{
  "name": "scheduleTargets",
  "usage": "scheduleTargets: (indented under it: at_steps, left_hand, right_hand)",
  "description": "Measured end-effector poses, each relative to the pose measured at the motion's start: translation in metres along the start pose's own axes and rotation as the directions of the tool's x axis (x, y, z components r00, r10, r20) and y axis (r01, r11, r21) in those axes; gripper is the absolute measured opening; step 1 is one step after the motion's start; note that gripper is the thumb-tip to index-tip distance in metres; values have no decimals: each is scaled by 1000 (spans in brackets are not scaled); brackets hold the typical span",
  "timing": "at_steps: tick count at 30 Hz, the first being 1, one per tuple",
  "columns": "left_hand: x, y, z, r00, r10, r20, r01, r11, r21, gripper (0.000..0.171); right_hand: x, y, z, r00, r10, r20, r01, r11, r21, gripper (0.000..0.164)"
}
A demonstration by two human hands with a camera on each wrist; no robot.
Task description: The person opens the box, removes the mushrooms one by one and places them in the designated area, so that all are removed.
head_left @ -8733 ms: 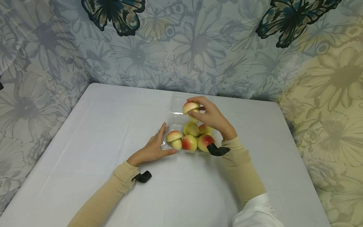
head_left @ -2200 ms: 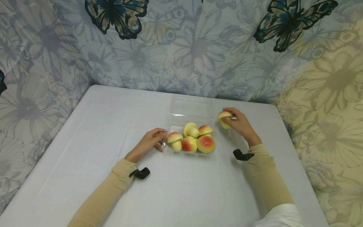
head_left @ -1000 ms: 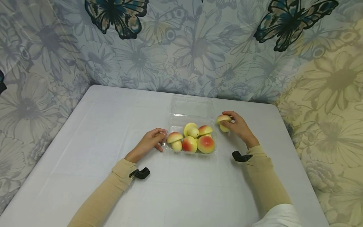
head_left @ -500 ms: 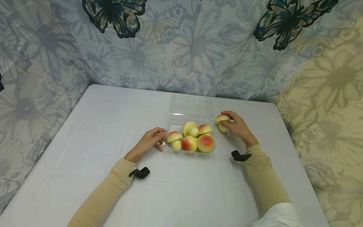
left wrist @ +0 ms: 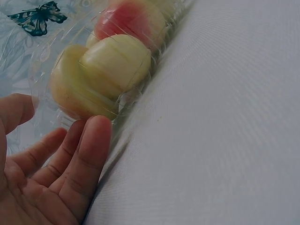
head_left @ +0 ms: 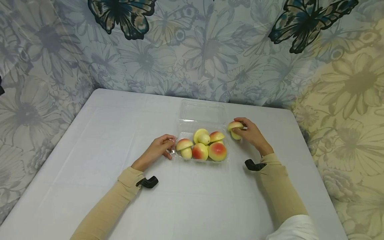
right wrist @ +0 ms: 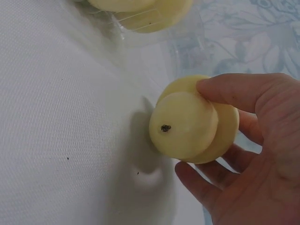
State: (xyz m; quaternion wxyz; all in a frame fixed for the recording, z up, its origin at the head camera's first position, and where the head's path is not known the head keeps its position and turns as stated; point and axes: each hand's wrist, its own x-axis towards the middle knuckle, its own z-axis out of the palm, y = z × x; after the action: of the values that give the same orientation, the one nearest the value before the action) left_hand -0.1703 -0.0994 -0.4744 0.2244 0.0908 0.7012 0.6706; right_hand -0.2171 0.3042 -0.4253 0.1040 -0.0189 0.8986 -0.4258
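Observation:
My right hand (head_left: 253, 135) holds a toy mushroom (head_left: 235, 126), pale yellow with a red-tinged cap, just right of a clear plastic clamshell box (head_left: 186, 134). In the right wrist view, the thumb lies against this mushroom (right wrist: 183, 124) and the fingers sit behind its cap; a dark spot marks the stem end, and a shadow falls on the cloth beside it. At the box's left side, my left hand (head_left: 154, 150) pinches the rim with curled fingers. Inside lie several similar mushrooms, one of them (head_left: 184, 144) on its side nearest the left hand.
The box's transparent lid (head_left: 202, 111) lies folded back toward the wall. A white cloth covers the table (head_left: 186, 203). Flower-patterned wall covering (head_left: 210, 50) with butterfly figures (head_left: 120, 16) stands close behind the table's far edge.
The right hand has carried its mushroom from over the box to the box's right side, then slightly left. The left hand's spread fingers have curled onto the rim. Little moves in the last half second.

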Motion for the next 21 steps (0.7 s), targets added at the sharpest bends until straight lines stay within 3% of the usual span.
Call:
scheduleTargets:
  at_steps: [21]
  left_hand:
    - [0, 2, 1, 1000, -10, -17, 10, 1000, 8, 42]
  right_hand:
    - [-3, 0, -2, 998, -37, 45, 39, 999, -32, 64]
